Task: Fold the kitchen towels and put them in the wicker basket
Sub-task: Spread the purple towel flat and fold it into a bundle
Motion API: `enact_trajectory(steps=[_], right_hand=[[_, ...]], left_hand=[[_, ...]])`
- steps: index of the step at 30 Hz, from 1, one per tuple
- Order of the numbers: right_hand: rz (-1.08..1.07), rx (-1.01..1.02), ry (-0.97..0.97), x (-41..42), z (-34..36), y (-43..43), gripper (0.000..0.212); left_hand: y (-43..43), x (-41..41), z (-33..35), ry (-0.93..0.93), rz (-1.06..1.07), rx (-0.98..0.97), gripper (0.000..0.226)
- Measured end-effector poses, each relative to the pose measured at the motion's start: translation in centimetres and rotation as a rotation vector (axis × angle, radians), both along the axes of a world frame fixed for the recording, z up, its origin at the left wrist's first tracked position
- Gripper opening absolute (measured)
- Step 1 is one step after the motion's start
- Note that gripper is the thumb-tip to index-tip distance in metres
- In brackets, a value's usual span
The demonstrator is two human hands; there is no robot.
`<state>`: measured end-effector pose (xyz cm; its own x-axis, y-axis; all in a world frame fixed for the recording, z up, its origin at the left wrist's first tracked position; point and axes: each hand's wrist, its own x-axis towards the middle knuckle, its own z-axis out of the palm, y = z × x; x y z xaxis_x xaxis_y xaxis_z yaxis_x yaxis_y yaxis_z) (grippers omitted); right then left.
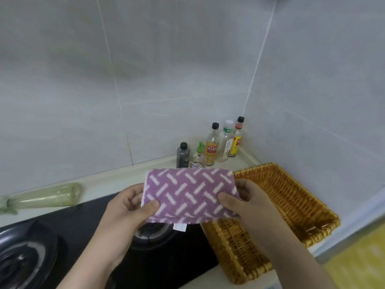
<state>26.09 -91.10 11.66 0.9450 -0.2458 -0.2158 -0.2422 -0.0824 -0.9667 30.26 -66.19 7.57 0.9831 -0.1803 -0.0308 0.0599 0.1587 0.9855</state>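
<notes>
A folded purple kitchen towel with white dashes is held in the air above the hob's right burner. My left hand pinches its left edge, thumb on top. My right hand pinches its right edge the same way. A small white label hangs from the towel's lower edge. The wicker basket, long and golden brown, lies on the counter just right of the towel and under my right forearm. Nothing is visible inside it.
A black glass gas hob with two burners fills the lower left. Several bottles stand in the tiled corner behind the towel. A pale green bottle-like object lies on its side along the wall at left. A yellow surface shows at lower right.
</notes>
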Motion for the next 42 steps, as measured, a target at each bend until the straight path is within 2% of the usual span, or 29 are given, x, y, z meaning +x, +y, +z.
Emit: enact_trajectory(steps=[3,6,8,11,14,16,19,20,21,24,25,33,38,42], right_hand=[[0.016,0.009,0.009,1.4,-0.3,-1.9,0.032],[0.050,0.018,0.036,3.1,-1.5,-4.3,0.032],[0.075,0.038,0.059,4.1,-2.4,-6.0,0.032],[0.133,0.019,0.096,6.1,-4.0,-9.3,0.037],[0.170,0.002,0.119,8.0,-5.3,-12.7,0.052],[0.211,0.009,0.123,9.3,-6.1,-14.8,0.048],[0.276,0.004,0.125,11.0,-7.2,-17.6,0.042],[0.293,0.012,0.123,11.5,-7.7,-18.5,0.040],[0.304,0.015,0.121,12.0,-8.1,-19.3,0.038],[0.326,0.012,0.127,13.1,-9.7,-21.4,0.037],[0.329,0.012,0.132,13.5,-10.3,-22.0,0.034],[0.356,-0.007,0.244,15.3,-16.0,-25.4,0.027],[0.312,0.085,0.337,16.0,-20.3,-26.1,0.024],[0.301,0.116,0.429,16.6,-23.5,-25.5,0.039]], left_hand=[[-1.9,1.0,-0.5,0.003,0.008,0.008,0.090],[-4.2,1.7,-1.5,0.033,0.044,0.015,0.074],[-5.8,1.8,-2.3,0.045,0.071,0.024,0.076],[-8.9,2.2,-3.7,0.079,0.123,0.012,0.058],[-12.2,2.7,-5.0,0.138,0.155,0.009,0.059],[-14.2,3.1,-5.6,0.168,0.182,0.019,0.061],[-17.1,3.6,-6.4,0.192,0.239,0.025,0.083],[-18.1,3.7,-6.5,0.197,0.257,0.025,0.083],[-19.0,3.7,-6.8,0.206,0.274,0.031,0.077],[-22.0,3.7,-7.6,0.262,0.334,0.032,0.033],[-22.9,3.7,-8.0,0.297,0.355,0.042,0.026],[-29.9,4.4,-11.2,0.497,0.622,0.165,0.014],[-32.5,5.9,-13.5,0.789,0.791,-0.188,0.015],[-32.4,6.8,-16.7,0.910,0.813,-0.337,0.023]])
